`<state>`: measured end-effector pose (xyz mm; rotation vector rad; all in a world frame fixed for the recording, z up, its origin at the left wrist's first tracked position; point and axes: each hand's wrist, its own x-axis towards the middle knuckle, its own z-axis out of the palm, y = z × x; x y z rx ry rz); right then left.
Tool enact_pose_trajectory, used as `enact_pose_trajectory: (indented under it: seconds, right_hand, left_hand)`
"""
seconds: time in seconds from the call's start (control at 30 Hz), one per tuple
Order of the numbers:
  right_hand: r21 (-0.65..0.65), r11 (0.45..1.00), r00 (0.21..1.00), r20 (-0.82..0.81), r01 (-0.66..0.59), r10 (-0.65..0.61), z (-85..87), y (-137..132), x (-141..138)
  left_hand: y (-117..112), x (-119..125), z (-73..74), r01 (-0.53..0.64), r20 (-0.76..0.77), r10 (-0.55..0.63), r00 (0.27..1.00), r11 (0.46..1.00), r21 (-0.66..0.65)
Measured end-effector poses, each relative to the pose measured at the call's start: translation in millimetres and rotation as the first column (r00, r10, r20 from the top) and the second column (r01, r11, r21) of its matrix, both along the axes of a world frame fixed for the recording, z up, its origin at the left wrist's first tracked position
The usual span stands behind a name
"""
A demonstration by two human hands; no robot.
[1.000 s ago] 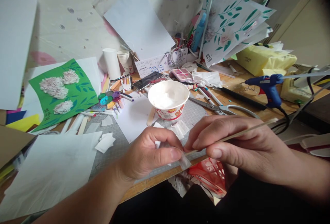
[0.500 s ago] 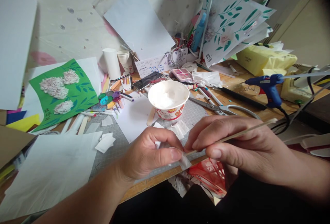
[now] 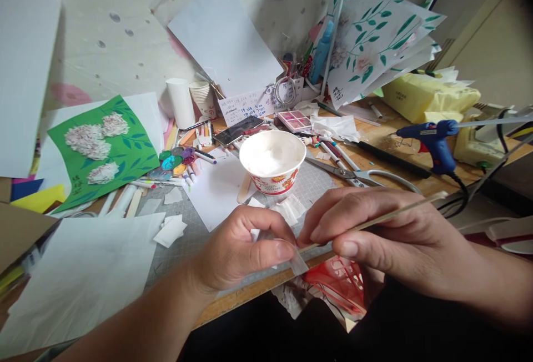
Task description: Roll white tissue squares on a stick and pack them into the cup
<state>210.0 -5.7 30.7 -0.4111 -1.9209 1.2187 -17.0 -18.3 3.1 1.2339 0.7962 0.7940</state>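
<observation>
Between thumb and forefinger, my left hand (image 3: pixel 245 248) pinches a small piece of thin white paper (image 3: pixel 298 263), whose loose corner hangs below the thumb. My right hand (image 3: pixel 375 234) grips a thin wooden stick (image 3: pixel 400 211) that slants up to the right. The stick's lower end meets the paper at my left fingertips; the exact contact is hidden by the fingers. Just beyond both hands stands a white paper bowl (image 3: pixel 273 156) with a red and orange printed pattern. Thin white paper squares (image 3: pixel 289 207) lie at its foot on the grey cutting mat (image 3: pixel 166 259).
Scissors (image 3: pixel 353 173) and a blue glue gun (image 3: pixel 437 137) lie to the right. A green flower picture (image 3: pixel 104 151) leans at left, above a stack of white sheets (image 3: pixel 83 278). Markers and a phone (image 3: pixel 239 130) crowd the back. A red bag (image 3: pixel 337 284) sits below the table edge.
Almost nothing differs. Both hands keep their hold on the paper and the stick, with only a very slight shift of the paper at my left fingertips.
</observation>
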Motion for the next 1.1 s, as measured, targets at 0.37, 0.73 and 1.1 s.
enact_pose_trajectory:
  seconds: [0.37,0.73,1.1]
  right_hand:
    - [0.008,1.0,1.0,0.017,-0.004,0.004,0.8,0.4,0.5]
    - [0.014,1.0,1.0,0.019,0.01,-0.011,0.4,0.3,1.0]
    - [-0.003,1.0,1.0,-0.014,-0.003,0.003,1.0,-0.3,0.4]
  left_hand:
    - [-0.7,-0.4,-2.0,-0.025,0.016,0.025,1.0,1.0,0.006]
    - [0.6,0.4,3.5,0.019,-0.054,-0.017,0.998,0.999,0.039]
    - [0.1,1.2,1.7,-0.003,-0.01,0.003,1.0,0.999,0.044]
